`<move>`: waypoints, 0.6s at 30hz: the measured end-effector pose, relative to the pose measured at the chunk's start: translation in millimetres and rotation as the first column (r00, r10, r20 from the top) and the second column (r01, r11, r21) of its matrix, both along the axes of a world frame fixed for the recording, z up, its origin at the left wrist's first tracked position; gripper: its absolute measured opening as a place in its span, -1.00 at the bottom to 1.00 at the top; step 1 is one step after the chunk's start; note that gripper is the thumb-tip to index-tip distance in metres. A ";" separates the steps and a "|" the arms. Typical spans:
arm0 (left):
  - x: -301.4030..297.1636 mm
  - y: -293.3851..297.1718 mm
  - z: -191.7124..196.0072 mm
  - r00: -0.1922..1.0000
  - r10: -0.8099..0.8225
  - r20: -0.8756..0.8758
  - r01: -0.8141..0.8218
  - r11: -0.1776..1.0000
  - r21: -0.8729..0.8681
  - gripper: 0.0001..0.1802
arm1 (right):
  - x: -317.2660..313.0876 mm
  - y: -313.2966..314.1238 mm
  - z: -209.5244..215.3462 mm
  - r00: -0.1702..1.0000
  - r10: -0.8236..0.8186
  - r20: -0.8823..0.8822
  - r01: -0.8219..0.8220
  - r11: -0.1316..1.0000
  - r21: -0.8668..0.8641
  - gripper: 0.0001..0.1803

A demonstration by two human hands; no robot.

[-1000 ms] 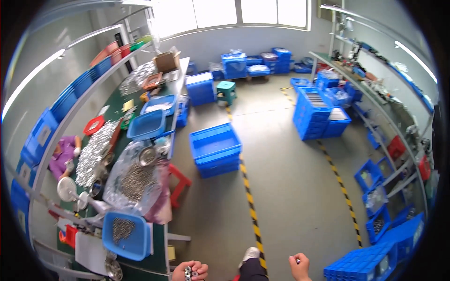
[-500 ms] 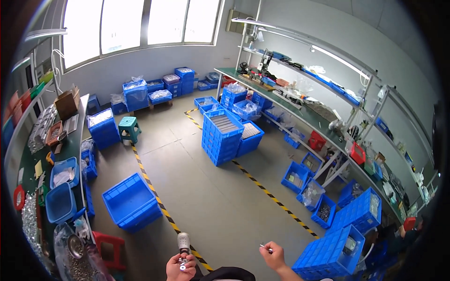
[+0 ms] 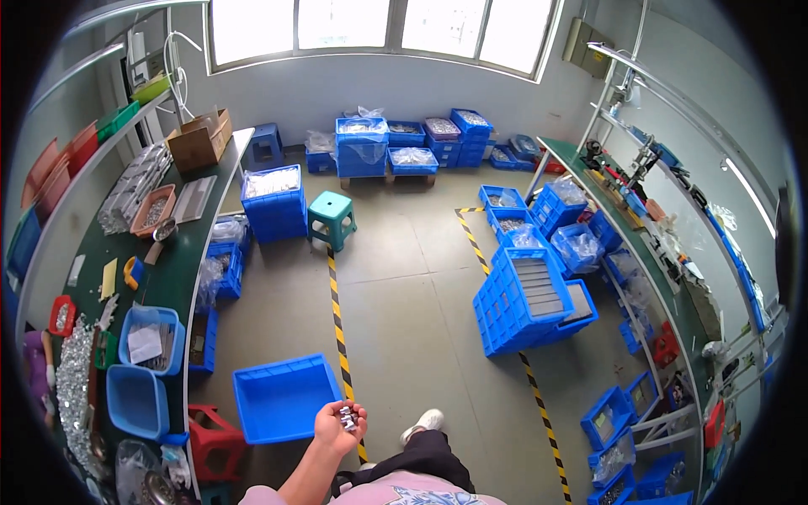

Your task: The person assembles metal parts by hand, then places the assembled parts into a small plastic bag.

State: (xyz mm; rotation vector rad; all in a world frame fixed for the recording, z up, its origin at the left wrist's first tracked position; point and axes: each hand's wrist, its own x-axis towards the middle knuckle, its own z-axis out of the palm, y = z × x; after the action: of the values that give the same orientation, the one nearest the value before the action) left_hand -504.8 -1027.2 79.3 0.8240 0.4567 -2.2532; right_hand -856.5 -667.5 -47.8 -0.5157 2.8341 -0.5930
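Observation:
My left hand [image 3: 341, 427] is raised palm up in front of me, its fingers curled round several small shiny metal parts [image 3: 348, 417]. Their exact kind is too small to make out. Just beyond that hand lies a blue plastic crate [image 3: 282, 436], whose inside looks bare. My right hand is out of the picture.
On the left, a green-topped workbench [image 3: 189, 244] carries light-blue tubs [image 3: 137, 402] and a heap of shiny metal pieces [image 3: 76, 379]. A red stool [image 3: 217, 446] stands beside it, a green stool [image 3: 332, 220] farther off. Stacked blue crates [image 3: 505, 316] stand right of the striped floor tape [image 3: 340, 324].
My view has swung left, so the room has shifted rightward. The right hand, which held a small thin item, has gone out of sight. A white shoe now shows on the floor.

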 end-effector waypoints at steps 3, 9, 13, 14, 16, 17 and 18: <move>-49.3 -63.2 -18.6 0.996 0.025 0.082 -0.030 0.998 0.062 -0.86 | -70.4 -53.2 0.3 0.987 -0.160 0.017 0.159 0.985 0.066 -0.74; -84.3 -166.0 -49.2 0.985 0.167 -0.031 -0.165 0.985 0.056 -0.88 | -151.3 -209.8 11.9 0.884 -0.460 0.081 0.437 0.875 0.207 -0.70; -130.5 -251.2 -4.4 0.963 0.267 0.027 -0.269 0.954 0.136 -0.82 | -261.0 -464.2 22.5 0.973 -0.231 -0.025 0.224 0.961 -0.162 -0.67; -139.8 -271.2 -2.0 0.951 0.306 0.051 -0.310 0.941 0.132 -0.83 | -273.2 -546.2 27.8 0.994 -0.063 -0.091 0.036 0.961 -0.273 -0.68; -151.7 -323.8 -8.5 0.911 0.405 0.080 -0.413 0.899 0.144 -0.84 | -254.5 -703.3 82.9 0.938 0.312 -0.151 -0.347 0.845 -0.408 -0.74; -159.1 -349.7 -12.6 0.891 0.447 0.081 -0.455 0.874 0.170 -0.84 | -237.5 -761.6 103.7 0.883 0.442 -0.159 -0.465 0.779 -0.420 -0.75; -164.5 -373.9 -20.4 0.873 0.487 0.039 -0.485 0.856 0.180 -0.84 | -217.8 -800.5 116.0 0.838 0.522 -0.159 -0.538 0.744 -0.396 -0.75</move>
State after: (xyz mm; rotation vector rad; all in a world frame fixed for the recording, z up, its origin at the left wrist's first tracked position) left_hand -669.2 -1401.1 58.9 0.6942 0.7927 -1.7592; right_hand -1074.3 -1468.0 68.2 -1.3665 2.3833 -1.0813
